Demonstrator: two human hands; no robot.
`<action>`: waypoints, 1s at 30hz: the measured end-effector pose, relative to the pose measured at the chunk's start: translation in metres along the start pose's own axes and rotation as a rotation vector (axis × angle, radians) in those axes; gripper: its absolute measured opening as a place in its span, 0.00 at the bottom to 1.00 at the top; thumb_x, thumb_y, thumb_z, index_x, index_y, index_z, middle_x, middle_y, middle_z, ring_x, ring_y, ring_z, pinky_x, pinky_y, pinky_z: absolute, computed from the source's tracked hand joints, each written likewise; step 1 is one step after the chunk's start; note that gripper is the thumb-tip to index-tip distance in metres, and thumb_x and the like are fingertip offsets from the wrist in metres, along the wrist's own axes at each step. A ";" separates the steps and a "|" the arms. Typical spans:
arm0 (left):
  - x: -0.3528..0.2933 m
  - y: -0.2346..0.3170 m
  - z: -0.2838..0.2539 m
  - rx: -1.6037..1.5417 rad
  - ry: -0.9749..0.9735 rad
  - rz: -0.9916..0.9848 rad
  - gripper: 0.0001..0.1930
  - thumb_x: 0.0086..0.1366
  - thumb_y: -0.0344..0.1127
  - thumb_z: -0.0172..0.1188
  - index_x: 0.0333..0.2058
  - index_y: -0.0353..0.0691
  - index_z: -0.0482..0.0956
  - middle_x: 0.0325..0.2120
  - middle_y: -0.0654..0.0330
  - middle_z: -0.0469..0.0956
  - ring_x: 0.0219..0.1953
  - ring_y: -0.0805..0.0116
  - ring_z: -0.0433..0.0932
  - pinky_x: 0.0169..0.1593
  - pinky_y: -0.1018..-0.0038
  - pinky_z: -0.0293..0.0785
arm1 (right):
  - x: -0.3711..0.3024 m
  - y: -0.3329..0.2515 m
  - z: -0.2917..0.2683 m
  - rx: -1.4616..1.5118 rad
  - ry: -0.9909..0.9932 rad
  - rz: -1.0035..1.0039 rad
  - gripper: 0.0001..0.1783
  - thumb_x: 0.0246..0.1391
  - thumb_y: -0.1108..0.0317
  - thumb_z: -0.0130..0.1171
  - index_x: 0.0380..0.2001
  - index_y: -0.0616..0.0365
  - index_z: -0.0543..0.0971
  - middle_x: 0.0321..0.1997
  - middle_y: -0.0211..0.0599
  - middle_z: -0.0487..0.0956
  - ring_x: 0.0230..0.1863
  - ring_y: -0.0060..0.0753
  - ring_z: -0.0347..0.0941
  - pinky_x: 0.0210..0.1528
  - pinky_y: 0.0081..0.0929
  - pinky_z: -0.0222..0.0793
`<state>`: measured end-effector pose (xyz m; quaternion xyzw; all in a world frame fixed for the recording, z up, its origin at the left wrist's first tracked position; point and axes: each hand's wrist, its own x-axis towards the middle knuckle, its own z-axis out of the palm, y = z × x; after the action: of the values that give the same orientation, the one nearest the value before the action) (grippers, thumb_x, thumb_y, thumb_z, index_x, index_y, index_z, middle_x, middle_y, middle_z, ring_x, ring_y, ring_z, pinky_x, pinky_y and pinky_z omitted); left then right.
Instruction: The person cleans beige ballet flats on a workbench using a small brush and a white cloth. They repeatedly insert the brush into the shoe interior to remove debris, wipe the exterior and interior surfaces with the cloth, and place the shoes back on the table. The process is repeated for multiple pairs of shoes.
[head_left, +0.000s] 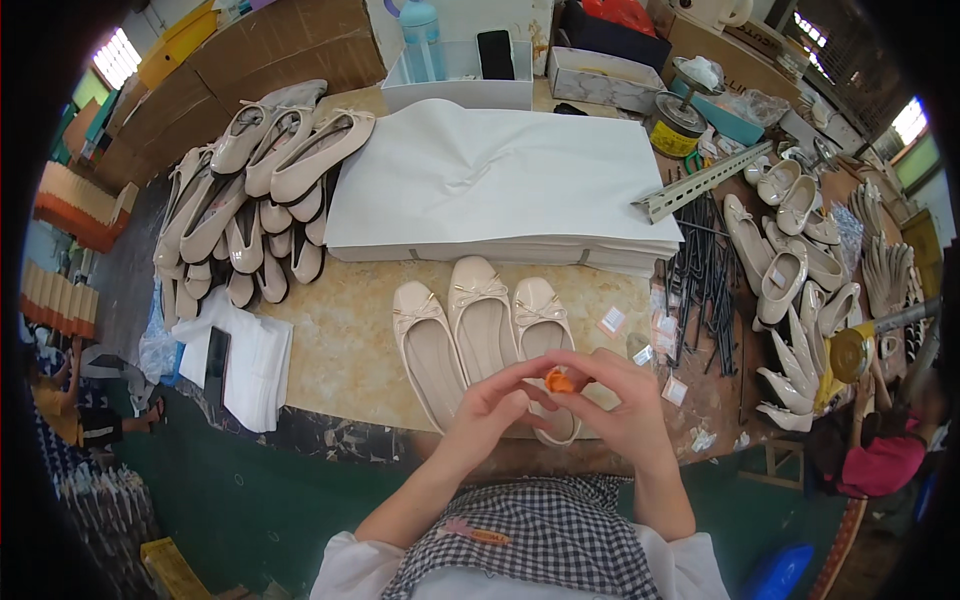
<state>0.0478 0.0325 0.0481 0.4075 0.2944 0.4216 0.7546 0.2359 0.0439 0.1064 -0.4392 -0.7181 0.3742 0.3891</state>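
Observation:
A small, crumpled orange piece (558,381) is held up over the front edge of the table; its kind is hard to make out. My right hand (622,405) pinches it between thumb and fingers. My left hand (492,402) meets it from the other side, fingertips curled against the piece. Just beyond and partly beneath my hands lie three beige ballet flats (480,305) side by side, toes pointing away, with bows on their fronts. The right-hand shoe is partly covered by my fingers.
Behind the flats lies a broad stack of white paper (490,170). Beige shoes (245,210) are piled at left, near a phone (216,365) on white sheets (262,365). At right are dark rods (705,280), a metal angle bar (705,183) and more shoes (785,280).

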 end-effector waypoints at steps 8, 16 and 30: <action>0.002 0.003 0.008 0.285 0.238 0.270 0.12 0.58 0.19 0.59 0.42 0.33 0.79 0.42 0.57 0.77 0.41 0.71 0.78 0.42 0.77 0.79 | -0.003 -0.004 0.010 0.041 0.086 0.088 0.26 0.44 0.75 0.67 0.50 0.55 0.77 0.34 0.35 0.80 0.33 0.28 0.77 0.38 0.23 0.73; -0.008 0.010 -0.001 0.353 0.297 0.180 0.07 0.58 0.18 0.58 0.36 0.32 0.76 0.33 0.59 0.80 0.35 0.72 0.80 0.39 0.77 0.79 | -0.012 0.011 0.004 0.288 0.183 0.301 0.07 0.47 0.76 0.66 0.32 0.61 0.82 0.29 0.34 0.81 0.31 0.23 0.77 0.37 0.19 0.71; 0.004 0.007 -0.004 0.079 0.257 0.017 0.12 0.63 0.25 0.58 0.46 0.33 0.73 0.35 0.54 0.81 0.31 0.71 0.82 0.34 0.80 0.78 | -0.007 0.001 0.002 -0.121 0.197 -0.137 0.12 0.43 0.80 0.65 0.35 0.60 0.81 0.32 0.35 0.82 0.32 0.30 0.77 0.36 0.24 0.72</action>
<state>0.0436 0.0399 0.0512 0.3821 0.4015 0.4647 0.6906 0.2371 0.0376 0.1029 -0.4464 -0.7259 0.2578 0.4554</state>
